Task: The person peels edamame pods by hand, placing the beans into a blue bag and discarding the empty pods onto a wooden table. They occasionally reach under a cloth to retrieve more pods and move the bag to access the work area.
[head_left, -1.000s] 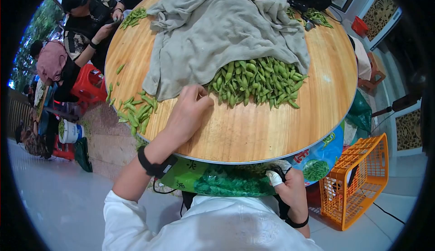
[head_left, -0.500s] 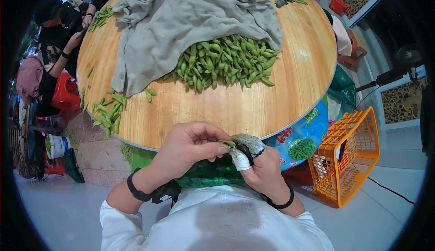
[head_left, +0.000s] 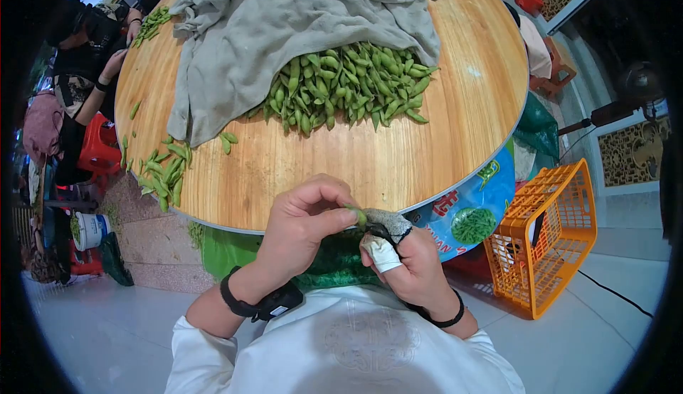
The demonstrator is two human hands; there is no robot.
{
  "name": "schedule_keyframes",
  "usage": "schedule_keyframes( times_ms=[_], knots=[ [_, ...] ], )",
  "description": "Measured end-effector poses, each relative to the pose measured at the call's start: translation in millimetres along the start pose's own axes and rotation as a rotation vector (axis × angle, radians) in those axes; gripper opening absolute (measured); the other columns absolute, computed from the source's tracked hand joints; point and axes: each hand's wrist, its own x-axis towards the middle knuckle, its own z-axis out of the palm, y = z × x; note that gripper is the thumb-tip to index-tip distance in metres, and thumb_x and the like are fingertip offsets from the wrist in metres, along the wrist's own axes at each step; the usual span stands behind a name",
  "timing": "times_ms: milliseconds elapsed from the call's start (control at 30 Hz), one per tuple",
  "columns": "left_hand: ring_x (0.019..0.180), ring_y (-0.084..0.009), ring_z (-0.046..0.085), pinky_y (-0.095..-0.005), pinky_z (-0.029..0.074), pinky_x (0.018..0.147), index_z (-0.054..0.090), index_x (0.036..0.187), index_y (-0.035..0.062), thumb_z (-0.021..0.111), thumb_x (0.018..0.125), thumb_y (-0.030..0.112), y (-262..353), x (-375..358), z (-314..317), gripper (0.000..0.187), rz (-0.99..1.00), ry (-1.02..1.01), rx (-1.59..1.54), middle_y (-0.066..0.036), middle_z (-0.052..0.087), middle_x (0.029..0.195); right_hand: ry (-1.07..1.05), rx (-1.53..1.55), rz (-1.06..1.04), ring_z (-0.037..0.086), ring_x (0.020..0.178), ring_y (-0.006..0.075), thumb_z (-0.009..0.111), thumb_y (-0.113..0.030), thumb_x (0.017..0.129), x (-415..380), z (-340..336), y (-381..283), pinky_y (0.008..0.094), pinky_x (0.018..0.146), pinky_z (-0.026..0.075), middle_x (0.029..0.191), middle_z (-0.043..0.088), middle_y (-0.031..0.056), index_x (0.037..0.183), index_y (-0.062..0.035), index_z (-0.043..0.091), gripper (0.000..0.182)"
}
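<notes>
My left hand [head_left: 300, 227] pinches a green soybean pod [head_left: 360, 217] between thumb and fingers, just off the table's near edge. Close against the pod is my right hand [head_left: 416, 266], closed around a small dark object [head_left: 379, 232] whose kind I cannot make out. White wrapping [head_left: 382, 254] covers the right thumb, and a grey knit covering [head_left: 390, 222] is on its fingers. Beyond both hands, a large pile of soybean pods [head_left: 348, 88] lies on the round wooden table [head_left: 462, 130], partly under a grey cloth [head_left: 238, 45].
A smaller heap of pods [head_left: 167, 173] lies at the table's left edge. Below the rim on the right are a blue printed bag [head_left: 455, 212] and an orange plastic crate [head_left: 542, 241]. Another person [head_left: 82, 59] sits at the left, near a red stool [head_left: 98, 148].
My left hand has moved slightly up, and the pod between my hands shows more plainly. My right hand stays nearly in place. The view has shifted a little.
</notes>
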Motion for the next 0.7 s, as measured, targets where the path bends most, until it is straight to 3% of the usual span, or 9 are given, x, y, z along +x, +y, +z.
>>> schedule_keyframes(
  times_ms=[200,267,300,400,467,600,667,700],
  knots=[
    [0.081,-0.0095,0.052,-0.0219,0.042,0.074,0.061,0.081,-0.0005,0.063,0.075,-0.006,-8.4,1.0,-1.2,0.008,0.072,-0.003,0.131,-0.002,0.053,0.087,0.104,-0.030,0.001,0.056,0.061,0.0228,0.054,-0.009,0.082,-0.8,3.5,6.6,0.0324,0.059,0.045,0.067,0.056,0.0098,0.085,0.0003,0.056,0.010],
    [0.082,-0.0105,0.052,-0.0221,0.043,0.072,0.061,0.081,-0.0010,0.063,0.074,-0.007,-10.6,1.4,-1.6,0.009,0.101,-0.025,0.145,-0.003,0.053,0.087,0.108,0.208,0.090,0.051,0.055,0.0152,0.053,-0.011,0.085,-2.0,4.2,9.7,0.0282,0.053,0.041,0.065,0.054,0.0050,0.087,-0.0004,0.055,0.010],
    [0.082,-0.0105,0.052,-0.0221,0.043,0.072,0.061,0.081,-0.0010,0.063,0.074,-0.007,-11.1,1.5,-1.3,0.009,0.095,-0.029,0.146,-0.003,0.053,0.087,0.114,0.210,0.094,0.051,0.055,0.0152,0.053,-0.011,0.085,-3.2,2.5,10.2,0.0282,0.053,0.041,0.065,0.054,0.0050,0.087,-0.0004,0.055,0.010],
    [0.081,-0.0114,0.052,-0.0230,0.043,0.069,0.062,0.080,-0.0011,0.063,0.072,-0.008,-10.7,3.9,-1.9,0.011,0.146,-0.075,0.200,-0.005,0.053,0.087,-0.007,0.714,0.318,0.037,0.048,0.0021,0.049,-0.012,0.092,-5.6,-4.5,8.4,0.0172,0.043,0.027,0.064,0.050,-0.0032,0.092,-0.0034,0.056,0.010],
    [0.080,-0.0121,0.053,-0.0241,0.044,0.066,0.062,0.079,-0.0008,0.062,0.071,-0.009,-7.3,5.7,-4.9,0.012,0.247,-0.216,0.385,-0.005,0.053,0.086,-0.047,0.802,0.344,0.036,0.047,0.0020,0.050,-0.012,0.091,-6.7,-10.4,10.0,0.0171,0.042,0.026,0.064,0.050,-0.0024,0.094,-0.0034,0.056,0.011],
    [0.077,-0.0156,0.053,-0.0249,0.044,0.065,0.062,0.078,-0.0009,0.064,0.069,-0.007,-4.9,6.7,-3.9,0.011,0.279,-0.339,0.458,-0.008,0.053,0.085,-0.122,0.901,0.367,0.035,0.045,0.0012,0.050,-0.012,0.091,-12.3,-19.8,15.6,0.0170,0.039,0.024,0.063,0.050,-0.0010,0.097,-0.0036,0.056,0.012],
    [0.074,-0.0218,0.054,-0.0276,0.044,0.065,0.061,0.079,-0.0003,0.064,0.064,-0.006,-0.8,6.3,-0.9,0.016,0.462,-0.365,0.861,-0.010,0.053,0.084,-0.148,0.841,0.375,0.037,0.045,0.0013,0.051,-0.012,0.090,-13.8,-24.6,19.8,0.0169,0.040,0.027,0.065,0.052,-0.0008,0.096,-0.0040,0.057,0.012],
    [0.074,-0.0218,0.054,-0.0276,0.044,0.065,0.061,0.079,-0.0003,0.064,0.064,-0.006,1.2,6.1,2.3,0.016,0.462,-0.368,0.859,-0.010,0.053,0.084,-0.144,0.841,0.375,0.037,0.045,0.0013,0.051,-0.012,0.090,-15.0,-25.5,20.9,0.0169,0.040,0.027,0.065,0.052,-0.0008,0.096,-0.0040,0.057,0.012]
  ],
)
